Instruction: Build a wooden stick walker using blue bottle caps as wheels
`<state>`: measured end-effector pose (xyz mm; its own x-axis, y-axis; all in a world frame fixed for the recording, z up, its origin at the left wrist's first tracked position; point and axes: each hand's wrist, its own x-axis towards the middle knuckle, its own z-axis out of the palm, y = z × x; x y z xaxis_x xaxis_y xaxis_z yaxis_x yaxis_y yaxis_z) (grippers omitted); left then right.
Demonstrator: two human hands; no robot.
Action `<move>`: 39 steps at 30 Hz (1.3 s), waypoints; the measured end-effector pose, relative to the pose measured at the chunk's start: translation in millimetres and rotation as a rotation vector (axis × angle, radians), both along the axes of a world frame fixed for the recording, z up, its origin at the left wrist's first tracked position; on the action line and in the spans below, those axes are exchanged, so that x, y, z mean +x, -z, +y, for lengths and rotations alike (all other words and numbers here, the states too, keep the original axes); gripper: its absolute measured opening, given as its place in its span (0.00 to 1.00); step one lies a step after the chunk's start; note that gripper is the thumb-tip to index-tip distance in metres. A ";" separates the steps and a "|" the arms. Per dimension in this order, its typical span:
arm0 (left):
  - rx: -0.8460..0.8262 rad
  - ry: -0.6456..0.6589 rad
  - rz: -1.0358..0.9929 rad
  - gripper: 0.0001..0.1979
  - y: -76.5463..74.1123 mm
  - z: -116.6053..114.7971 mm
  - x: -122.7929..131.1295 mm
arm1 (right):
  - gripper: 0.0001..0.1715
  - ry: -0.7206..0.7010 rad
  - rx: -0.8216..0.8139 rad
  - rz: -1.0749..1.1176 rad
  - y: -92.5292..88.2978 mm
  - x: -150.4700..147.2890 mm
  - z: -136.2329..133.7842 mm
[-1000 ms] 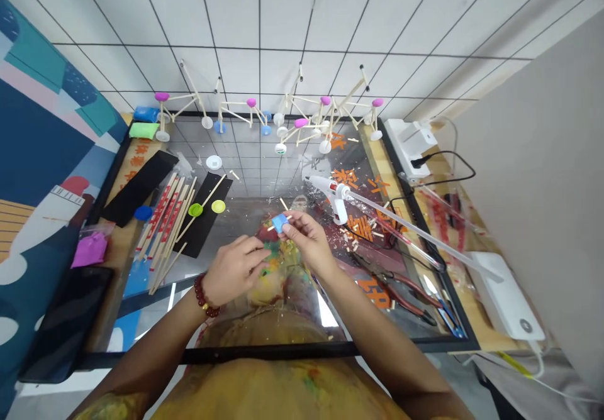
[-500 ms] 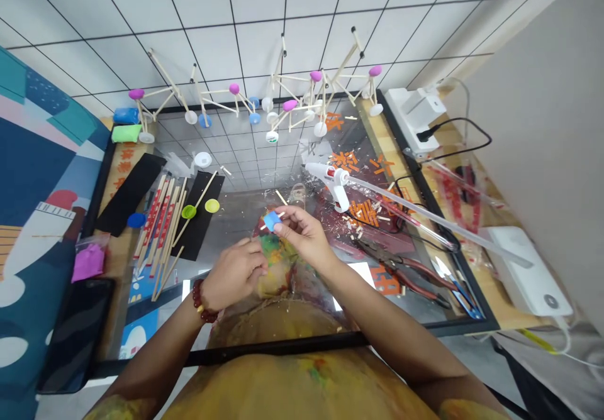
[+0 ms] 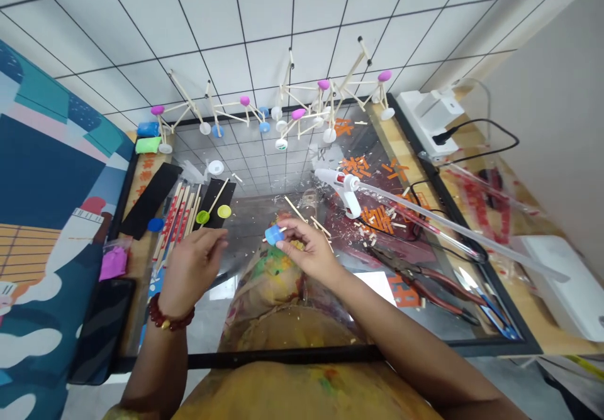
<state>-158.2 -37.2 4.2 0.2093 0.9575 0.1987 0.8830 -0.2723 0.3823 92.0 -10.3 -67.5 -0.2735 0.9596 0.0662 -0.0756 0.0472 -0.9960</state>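
Observation:
My right hand (image 3: 309, 250) pinches a blue bottle cap (image 3: 274, 235) between thumb and fingers over the middle of the table. A short piece of wooden stick pokes out on both sides of the cap. My left hand (image 3: 195, 263) hovers over the near ends of the wooden sticks (image 3: 189, 209) at the left. Its fingers are loosely curled, with the thumb apart, and nothing shows in them. Just beyond it lie a green cap (image 3: 202, 217) with a stick across it and a yellow cap (image 3: 224, 211).
Stick figures (image 3: 298, 114) with pink tops and cap feet line the back. A white glue gun (image 3: 346, 187) lies right of centre, near pliers (image 3: 425, 278) and stick scraps. A power strip (image 3: 425, 118) stands at back right; a phone (image 3: 101, 326) lies front left.
My left hand has moved left, away from my right hand, to the wooden sticks. My right hand still holds the blue bottle cap. The view has shifted slightly.

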 end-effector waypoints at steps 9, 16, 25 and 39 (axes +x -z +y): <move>-0.141 0.152 -0.021 0.08 37.7 -0.5 34.5 | 0.15 0.042 0.180 -0.152 -5.2 1.6 -1.2; -0.297 0.032 0.346 0.13 5.8 -10.1 4.6 | 0.15 0.074 0.197 -0.156 -5.4 2.5 -0.6; -0.096 0.033 -0.172 0.08 30.0 -6.8 21.6 | 0.22 0.050 0.156 -0.138 -4.1 1.1 -2.8; -0.105 0.151 -0.437 0.14 40.9 5.9 47.3 | 0.21 -0.034 0.404 -0.446 -5.0 9.0 -0.2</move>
<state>-110.9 -31.3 -36.8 0.2659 0.9425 0.2027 0.5868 -0.3251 0.7416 101.0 -10.5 -62.5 -0.3888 0.8726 0.2957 0.3372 0.4334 -0.8357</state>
